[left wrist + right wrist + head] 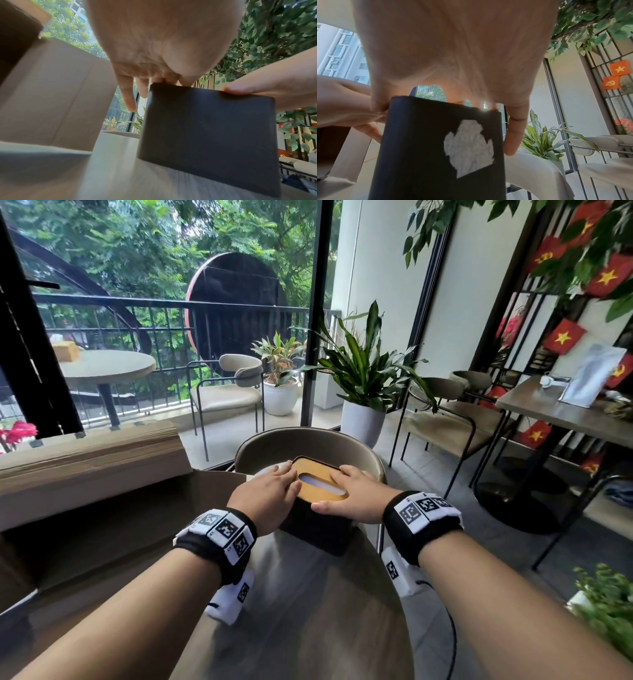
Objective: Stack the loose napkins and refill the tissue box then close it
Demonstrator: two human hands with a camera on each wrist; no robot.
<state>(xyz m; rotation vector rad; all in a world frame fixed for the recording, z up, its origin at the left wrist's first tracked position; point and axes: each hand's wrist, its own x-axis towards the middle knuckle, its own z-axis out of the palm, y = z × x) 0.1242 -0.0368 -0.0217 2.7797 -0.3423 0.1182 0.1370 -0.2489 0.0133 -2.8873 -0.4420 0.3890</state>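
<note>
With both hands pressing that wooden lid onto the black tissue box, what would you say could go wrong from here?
1. The tissue box stands near the far edge of the table; uneven pressing might slide it toward the chair.
2. The left hand and right hand flank the slot in the lid; if the lid seats crooked, napkin paper might get pinched under it.
3. The white torn patch on the box wall could tear further if rubbed.
</note>
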